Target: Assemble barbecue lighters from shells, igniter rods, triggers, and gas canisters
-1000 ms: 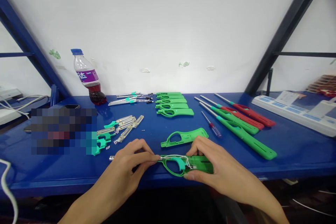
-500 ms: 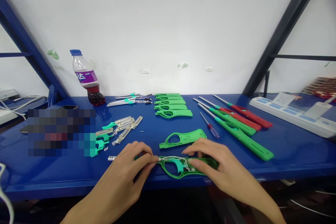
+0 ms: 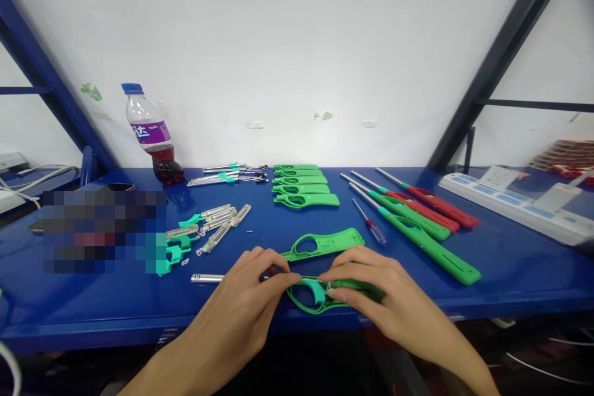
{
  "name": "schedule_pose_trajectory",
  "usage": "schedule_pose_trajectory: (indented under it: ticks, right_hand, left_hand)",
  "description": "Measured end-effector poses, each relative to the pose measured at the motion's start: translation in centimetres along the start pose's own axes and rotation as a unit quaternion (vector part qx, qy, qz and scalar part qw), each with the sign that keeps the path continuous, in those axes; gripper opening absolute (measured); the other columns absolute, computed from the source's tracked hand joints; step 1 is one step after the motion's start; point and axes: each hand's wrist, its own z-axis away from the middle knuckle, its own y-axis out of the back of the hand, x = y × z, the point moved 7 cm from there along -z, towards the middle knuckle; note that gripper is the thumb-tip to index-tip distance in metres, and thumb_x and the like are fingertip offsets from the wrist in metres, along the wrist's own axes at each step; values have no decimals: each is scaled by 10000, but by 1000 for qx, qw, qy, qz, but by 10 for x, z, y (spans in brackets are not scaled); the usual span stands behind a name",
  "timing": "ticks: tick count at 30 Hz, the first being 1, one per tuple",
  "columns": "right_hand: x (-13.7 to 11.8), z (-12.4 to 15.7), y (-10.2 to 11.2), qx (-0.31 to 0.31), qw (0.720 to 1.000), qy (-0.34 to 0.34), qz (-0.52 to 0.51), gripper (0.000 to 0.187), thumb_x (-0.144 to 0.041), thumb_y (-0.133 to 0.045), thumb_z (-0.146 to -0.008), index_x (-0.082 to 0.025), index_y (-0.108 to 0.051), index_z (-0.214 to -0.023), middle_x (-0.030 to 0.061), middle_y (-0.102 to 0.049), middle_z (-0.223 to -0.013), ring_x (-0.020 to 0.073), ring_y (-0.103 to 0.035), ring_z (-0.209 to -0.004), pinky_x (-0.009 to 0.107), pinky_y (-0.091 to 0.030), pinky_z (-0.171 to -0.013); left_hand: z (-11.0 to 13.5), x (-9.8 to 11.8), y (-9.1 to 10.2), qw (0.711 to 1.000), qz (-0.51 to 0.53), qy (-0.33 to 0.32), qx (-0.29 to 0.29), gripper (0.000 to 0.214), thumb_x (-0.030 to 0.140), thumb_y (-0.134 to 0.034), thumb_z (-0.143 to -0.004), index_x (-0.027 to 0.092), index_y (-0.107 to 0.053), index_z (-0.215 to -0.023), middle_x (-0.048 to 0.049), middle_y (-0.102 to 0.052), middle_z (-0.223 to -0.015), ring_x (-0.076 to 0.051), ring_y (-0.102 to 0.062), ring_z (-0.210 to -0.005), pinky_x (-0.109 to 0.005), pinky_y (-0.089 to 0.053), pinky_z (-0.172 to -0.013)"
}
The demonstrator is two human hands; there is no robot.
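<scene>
A green lighter handle half (image 3: 312,308) lies open side up at the table's front, with a turquoise trigger (image 3: 317,289) in it and a silver tube (image 3: 206,278) reaching left. My left hand (image 3: 253,291) is closed around the tube end, its thumb and fingertips pressed at the handle's neck. The fingers of my right hand (image 3: 371,284) pinch a bit of white wire (image 3: 328,288) inside the shell, behind the trigger; that hand covers the shell's right part. Just behind lies the matching green half (image 3: 331,244), inner side up.
Assembled green and red lighters (image 3: 417,241) and a screwdriver (image 3: 374,230) lie right. Green handle halves (image 3: 306,200), silver tubes with wires (image 3: 213,180), clear fuel tanks (image 3: 227,229) and turquoise triggers (image 3: 174,255) lie behind and left. A bottle (image 3: 155,136) and power strip (image 3: 505,204) flank them.
My left hand has moved right along the tube to the handle's neck, baring more tube. My right fingertips have shifted slightly left, and the looped white wires are now mostly hidden.
</scene>
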Motion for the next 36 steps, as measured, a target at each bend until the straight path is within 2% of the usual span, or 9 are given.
schedule_pose_trajectory:
  ticks: [5, 9, 15, 18, 24, 28, 32, 36]
  right_hand:
    - [-2, -1, 0, 2, 1000, 3, 1, 174, -386, -633, -1095, -338, -799, -1105, -5, -768, -1131, 210, -698, -1076, 338, -528, -935]
    - [1, 0, 4, 29, 1000, -7, 0, 264, -361, -526, -1142, -336, -782, -1204, 3, -789, -1171, 208, -713, -1103, 341, -537, -970]
    - [8, -1, 5, 32, 999, -21, 0, 157, -302, -696, -1050, -322, -823, -1140, 7, -807, -1099, 219, -744, -1018, 328, -571, -893]
    - [7, -3, 4, 23, 1000, -17, 2, 151, -285, -709, -1044, -319, -838, -1113, 0, -806, -1077, 208, -750, -991, 309, -573, -874]
    - [-5, -6, 5, 5, 994, 38, 104, 245, -252, -565, -1116, -280, -808, -1116, 22, -786, -1110, 217, -747, -1009, 327, -570, -886]
    - [-11, -6, 4, -13, 986, 57, 158, 301, -221, -458, -1145, -245, -753, -1094, 34, -784, -1097, 216, -750, -978, 341, -569, -881]
    - [-14, -7, 4, 17, 980, 74, 183, 228, -208, -467, -1144, -242, -691, -1112, 22, -809, -1102, 205, -773, -956, 319, -557, -838]
    - [-18, -10, 5, 61, 973, 95, 202, 182, -196, -467, -1144, -254, -637, -1115, -8, -817, -990, 171, -780, -801, 269, -518, -695]
  left_hand:
    - [1, 0, 0, 1000, 26, 2, 6, 379, 5, -453, -1067, 222, -698, -1258, -67, -659, -1131, -202, -631, -977, -366, -559, -863]
    - [1, -1, 0, 999, 34, 3, 14, 375, 14, -459, -1074, 231, -695, -1269, -68, -661, -1136, -200, -628, -979, -355, -556, -851]
    - [1, 0, 0, 999, 45, -2, 25, 392, 8, -472, -1068, 247, -685, -1293, -55, -651, -1118, -196, -631, -977, -351, -564, -851]
    - [2, 0, -1, 999, 46, 7, 24, 401, 18, -469, -1077, 261, -678, -1319, -52, -652, -1134, -193, -631, -981, -360, -572, -865]
    - [3, 0, -2, 999, 48, 9, 22, 398, 19, -461, -1076, 252, -681, -1312, -49, -650, -1138, -190, -649, -993, -412, -580, -966]
    - [4, -1, -1, 999, 46, 8, 26, 400, 6, -463, -1065, 245, -688, -1292, -53, -649, -1138, -198, -645, -998, -399, -579, -942]
    - [4, -1, -1, 998, 46, 3, 32, 385, 2, -461, -1063, 234, -690, -1267, -59, -649, -1131, -199, -638, -984, -393, -564, -930]
    - [4, -2, -3, 999, 42, 10, 19, 401, -2, -459, -1058, 243, -685, -1281, -63, -647, -1143, -208, -629, -987, -378, -554, -892]
